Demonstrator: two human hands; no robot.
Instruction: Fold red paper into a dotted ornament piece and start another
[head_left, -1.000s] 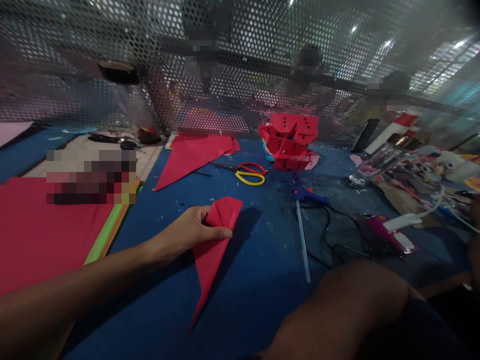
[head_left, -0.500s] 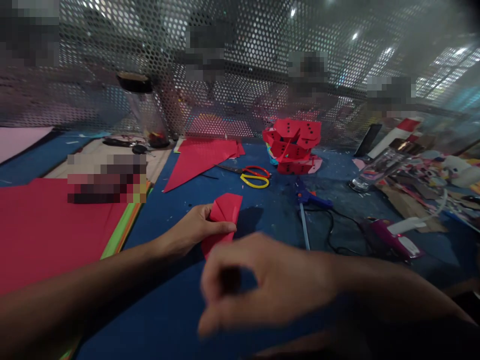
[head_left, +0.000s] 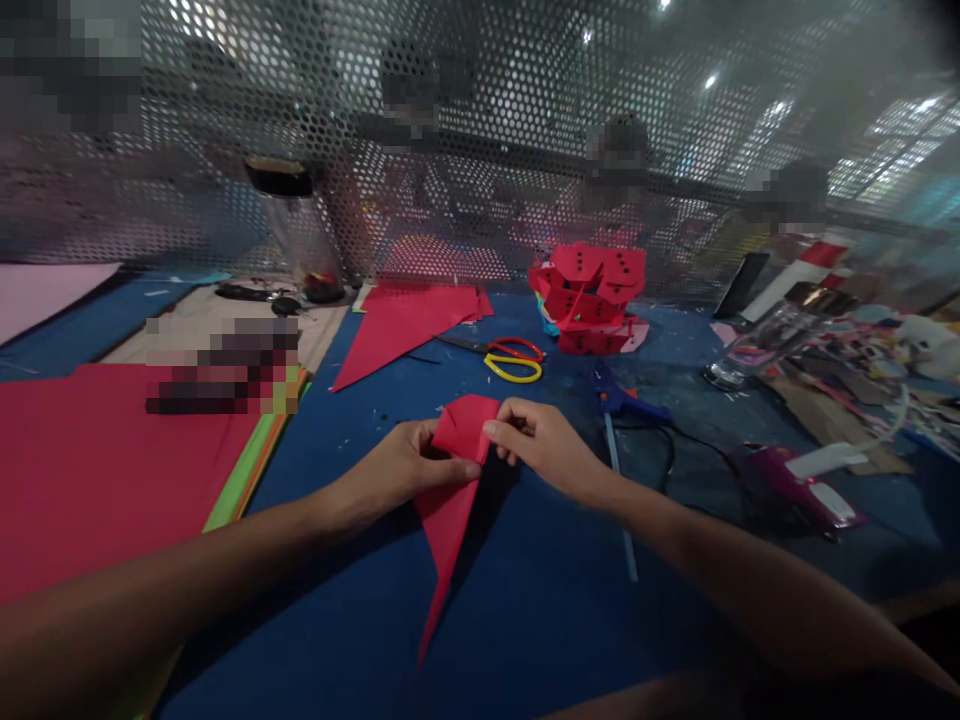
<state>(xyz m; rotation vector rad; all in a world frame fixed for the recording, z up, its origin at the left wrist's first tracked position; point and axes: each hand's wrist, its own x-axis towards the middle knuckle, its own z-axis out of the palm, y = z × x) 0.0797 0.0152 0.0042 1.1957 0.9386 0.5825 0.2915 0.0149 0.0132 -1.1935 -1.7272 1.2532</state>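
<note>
A folded piece of red paper (head_left: pixel 450 510) with a long tapering tip is held above the blue table (head_left: pixel 330 620). My left hand (head_left: pixel 409 465) grips its left side, the thumb lying across the front and the fingers behind. At the upper right edge of the paper, my right hand (head_left: pixel 529 435) pinches the fold between thumb and fingers. Just beyond lie scissors (head_left: pixel 499 355) with one red and one yellow handle loop. A blue glue gun (head_left: pixel 626 398) with a glue stick (head_left: pixel 621 500) rests to the right of my right hand.
Red sheets (head_left: pixel 112 470) top a coloured stack at left. More red paper (head_left: pixel 405 325) lies behind the scissors, beside a dotted red paper construction (head_left: pixel 589 300). A clear bottle (head_left: pixel 300 240), a glass jar (head_left: pixel 772 345), a purple power strip (head_left: pixel 814 485) and paper scraps (head_left: pixel 862 370) surround the work area.
My right hand has moved up and away from me, from blurred in the foreground to pinching the paper's right edge. The paper's long tip now shows below.
</note>
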